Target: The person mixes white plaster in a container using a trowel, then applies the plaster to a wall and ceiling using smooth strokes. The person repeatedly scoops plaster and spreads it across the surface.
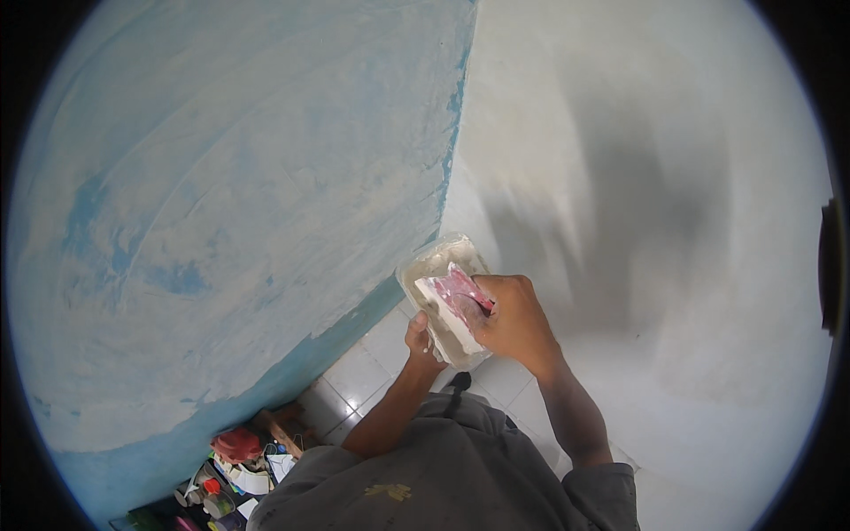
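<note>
Here, my left hand [423, 341] gripped the tub [460, 356] at its near left side while my right hand [513, 320], wrapped around the scraper [458, 290], held it above, blade roughly lengthwise.

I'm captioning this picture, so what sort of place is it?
Probably an indoor room under renovation, judging by the patchy blue-and-white wall, the tiled floor and the paste-smeared tray.
</note>
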Demonstrator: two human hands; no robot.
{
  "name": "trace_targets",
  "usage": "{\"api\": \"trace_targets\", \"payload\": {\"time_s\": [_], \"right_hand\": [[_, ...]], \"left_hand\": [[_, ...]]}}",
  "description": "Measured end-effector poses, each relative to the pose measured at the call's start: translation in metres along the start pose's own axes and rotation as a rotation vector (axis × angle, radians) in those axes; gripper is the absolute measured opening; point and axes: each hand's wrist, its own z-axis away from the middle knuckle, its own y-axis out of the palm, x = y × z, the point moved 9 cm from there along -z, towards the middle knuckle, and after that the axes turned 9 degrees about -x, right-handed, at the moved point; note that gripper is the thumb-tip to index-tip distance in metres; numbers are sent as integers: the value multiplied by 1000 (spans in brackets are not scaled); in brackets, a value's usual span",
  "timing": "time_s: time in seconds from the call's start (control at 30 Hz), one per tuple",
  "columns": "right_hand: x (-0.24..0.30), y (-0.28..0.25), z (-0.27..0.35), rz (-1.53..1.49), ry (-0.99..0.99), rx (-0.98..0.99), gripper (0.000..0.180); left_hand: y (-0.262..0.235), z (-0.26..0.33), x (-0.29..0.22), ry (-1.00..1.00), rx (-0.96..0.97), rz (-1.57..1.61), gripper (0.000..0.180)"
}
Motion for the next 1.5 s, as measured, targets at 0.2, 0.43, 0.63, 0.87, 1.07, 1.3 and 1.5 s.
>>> {"api": "trace_targets", "payload": {"time_s": [0.2,0.43,0.63,0.87,1.07,1.3,1.5], "right_hand": [[-11,11,2,-16,21,-82,10],[-26,20,-1,-111,83,-46,14],[-62,29,7,-345,321,59,14],[-84,35,16,-444,493,97,13],[-104,37,39,-547,660,104,21],[-145,52,75,-845,888,91,20],[-160,41,109,-1291,930,-32,27]], "left_hand": [[-12,-1,-1,80,-143,-44,79],[-21,-7,9,-48,129,99,81],[-23,-3,6,-32,-187,-45,80],[-26,-3,13,-37,-135,10,78],[-30,-4,16,-38,-138,63,72],[-39,-6,23,-72,-195,1,72],[-71,-6,41,-162,-123,181,68]]}}
